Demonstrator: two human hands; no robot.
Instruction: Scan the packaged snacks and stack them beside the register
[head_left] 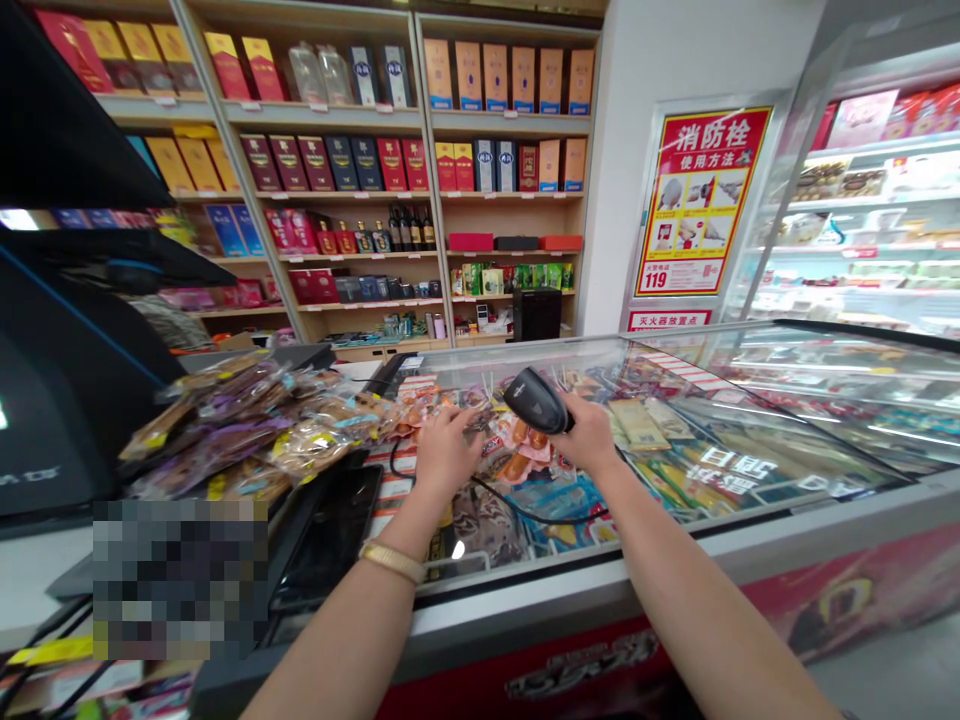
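Note:
In my right hand [589, 432] is a black handheld scanner [537, 400], its head tilted up to the left, over the glass top of a chest freezer [750, 535]. My left hand [450, 450], with a gold bracelet on the wrist, is over the same glass, left of the scanner. Its fingers are bent around something small that I cannot make out. Beneath the hands lie packs of sausages [517, 455]. The scanner's black cable [525, 512] loops over the glass below both hands. A pile of clear-wrapped packs [247, 420] lies to the left.
A dark monitor [67, 370] stands at the left, with a black flat device [330, 530] beside the pile. Behind the freezer are shelves of boxes and bottles [337, 120]. A red and yellow poster [701, 200] hangs on the wall; a lit refrigerated shelf [885, 200] is at right.

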